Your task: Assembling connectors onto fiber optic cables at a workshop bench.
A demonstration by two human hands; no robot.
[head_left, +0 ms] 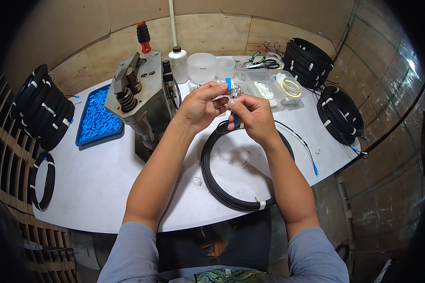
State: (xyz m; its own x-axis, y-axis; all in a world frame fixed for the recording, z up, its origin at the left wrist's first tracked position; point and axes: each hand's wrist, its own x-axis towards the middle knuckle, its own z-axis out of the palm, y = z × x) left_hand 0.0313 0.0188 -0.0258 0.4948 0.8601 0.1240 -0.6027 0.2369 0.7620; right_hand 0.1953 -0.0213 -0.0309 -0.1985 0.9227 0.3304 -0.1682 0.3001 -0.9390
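Observation:
My left hand pinches a small blue plastic piece between thumb and fingertips, above the far middle of the table. Close beside it, my right hand is closed with thumb against fingers; a bit of blue shows below its grip, probably the connector end of a cable, though the fingers hide most of it. Under both hands lies a coil of black cable, bound with white tape. One loose cable end with a blue connector rests to the right of the coil.
Left of my arms stands a metal press with a red-black handle. A blue tray of blue pieces sits beyond it. Bundled black coils stand at left, more at right. A white bottle, tape roll and scissors stand behind.

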